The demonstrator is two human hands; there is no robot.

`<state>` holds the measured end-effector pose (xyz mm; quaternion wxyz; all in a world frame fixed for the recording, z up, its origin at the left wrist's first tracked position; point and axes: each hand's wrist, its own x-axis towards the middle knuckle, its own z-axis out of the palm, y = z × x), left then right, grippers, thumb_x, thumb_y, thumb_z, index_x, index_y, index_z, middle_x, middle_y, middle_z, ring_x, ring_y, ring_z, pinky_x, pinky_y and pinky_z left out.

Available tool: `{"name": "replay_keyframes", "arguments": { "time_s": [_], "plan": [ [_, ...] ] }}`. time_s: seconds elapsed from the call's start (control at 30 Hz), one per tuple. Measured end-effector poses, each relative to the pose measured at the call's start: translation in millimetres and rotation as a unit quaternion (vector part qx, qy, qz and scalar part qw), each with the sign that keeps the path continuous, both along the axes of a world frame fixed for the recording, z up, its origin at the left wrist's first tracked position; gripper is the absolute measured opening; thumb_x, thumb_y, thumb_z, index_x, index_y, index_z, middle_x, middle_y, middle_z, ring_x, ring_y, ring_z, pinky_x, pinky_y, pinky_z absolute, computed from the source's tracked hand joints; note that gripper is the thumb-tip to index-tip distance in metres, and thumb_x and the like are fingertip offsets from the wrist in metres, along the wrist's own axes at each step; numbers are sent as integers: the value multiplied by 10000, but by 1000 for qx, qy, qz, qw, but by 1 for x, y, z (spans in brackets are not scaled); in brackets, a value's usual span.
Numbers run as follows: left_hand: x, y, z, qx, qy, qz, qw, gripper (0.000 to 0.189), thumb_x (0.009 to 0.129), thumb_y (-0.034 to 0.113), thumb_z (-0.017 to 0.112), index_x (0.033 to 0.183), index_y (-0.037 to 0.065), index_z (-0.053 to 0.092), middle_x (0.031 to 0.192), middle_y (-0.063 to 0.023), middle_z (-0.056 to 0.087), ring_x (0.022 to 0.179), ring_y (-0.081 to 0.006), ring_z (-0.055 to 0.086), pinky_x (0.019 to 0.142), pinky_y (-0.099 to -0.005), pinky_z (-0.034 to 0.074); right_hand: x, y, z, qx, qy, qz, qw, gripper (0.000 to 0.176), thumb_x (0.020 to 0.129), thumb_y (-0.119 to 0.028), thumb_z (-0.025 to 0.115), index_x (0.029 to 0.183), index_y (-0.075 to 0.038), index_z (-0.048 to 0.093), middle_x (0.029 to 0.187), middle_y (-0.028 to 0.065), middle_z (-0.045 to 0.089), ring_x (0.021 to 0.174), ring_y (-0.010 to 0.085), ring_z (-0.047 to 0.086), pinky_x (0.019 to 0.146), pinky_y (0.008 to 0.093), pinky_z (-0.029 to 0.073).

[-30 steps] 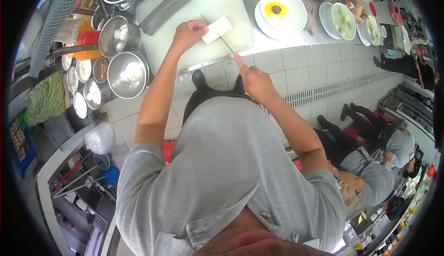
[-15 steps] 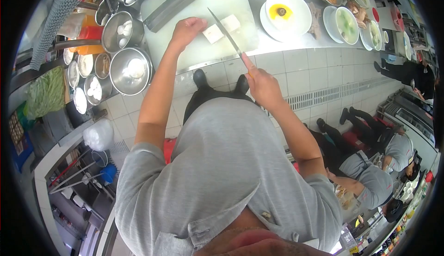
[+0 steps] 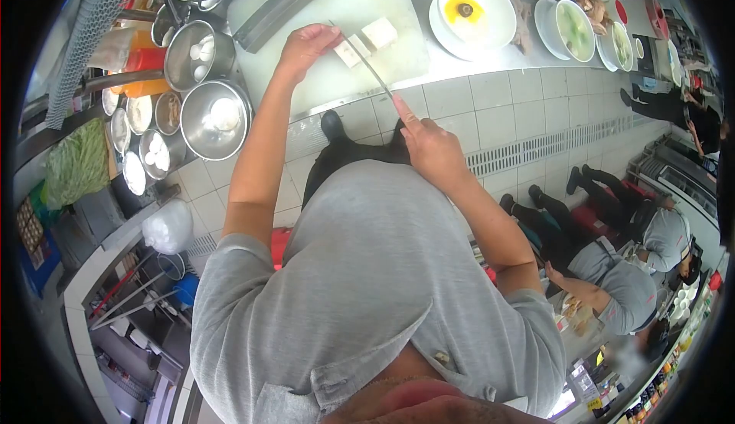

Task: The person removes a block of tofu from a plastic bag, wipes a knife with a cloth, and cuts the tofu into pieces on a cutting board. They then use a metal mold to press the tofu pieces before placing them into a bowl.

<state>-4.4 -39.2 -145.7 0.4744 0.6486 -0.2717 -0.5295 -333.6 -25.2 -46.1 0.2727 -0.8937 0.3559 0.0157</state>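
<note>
My right hand (image 3: 435, 150) is wrapped round the handle of a long kitchen knife (image 3: 373, 72), its blade pointing away and to the left. The blade lies along the right side of a white tofu block (image 3: 347, 52) on the pale cutting board (image 3: 398, 10). Just right of it sits a second tofu block (image 3: 380, 33), with a gap between the two. My left hand (image 3: 306, 50) has its fingers drawn together at the left edge of the nearer block, close to the knife tip.
A long grey bar (image 3: 280, 12) lies on the board's left part. Metal bowls (image 3: 217, 137) of white round items stand left. Right of the board are a plate with yellow liquid (image 3: 473, 39) and a bowl of green food (image 3: 574, 37). Co-workers (image 3: 612, 282) stand at the right.
The two tofu blocks have come apart, with the right one shifted slightly up. The knife has moved left and its blade is turned edge-down. My left hand stays by the nearer block.
</note>
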Motion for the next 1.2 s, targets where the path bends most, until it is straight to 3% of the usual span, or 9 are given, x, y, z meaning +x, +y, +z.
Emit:
{"name": "replay_keyframes", "arguments": {
  "time_s": [0.67,0.77,0.87,1.0,1.1,1.2],
  "plan": [
    [1,2,-5,-2,-1,-3,1000,328,987,351,705,1070,38,759,1028,-51,769,928,-108,663,849,-259,487,0,0,-1,-9,-1,12,1000,609,1021,-188,549,1605,-186,376,774,160,615,570,311,629,554,430,561],
    [1,2,0,4,3,-1,1000,315,975,320,721,1042,14,750,1011,-58,760,937,-125,673,876,-261,486,2,0,3,29,44,-3,999,699,1008,-185,600,1631,-265,294,833,172,646,674,361,659,647,464,565],
    [0,2,1,3,12,3,1000,310,967,306,731,1031,3,746,1001,-62,755,949,-134,680,904,-264,487,3,0,4,28,48,-1,998,697,1009,-186,600,1631,-260,294,835,173,647,669,363,659,643,463,566],
    [-2,2,4,5,6,8,1000,320,973,308,724,1023,-8,748,992,-61,756,944,-136,679,906,-265,492,2,0,0,-15,11,17,1000,636,995,-151,564,1603,-167,378,777,165,621,579,311,639,560,427,569],
    [0,3,-8,-2,-22,-2,1000,335,966,355,728,1046,32,765,979,-37,765,868,-89,639,815,-246,475,3,0,-1,-17,17,19,1000,653,976,-120,566,1601,-159,381,775,167,622,584,316,642,566,432,569],
    [-3,8,-1,38,-160,-51,985,291,922,276,784,1043,13,758,956,-42,762,839,-91,651,784,-245,501,4,-1,-5,-14,22,20,999,667,959,-99,566,1598,-154,385,779,173,625,599,332,648,578,441,570]
  ]
}}
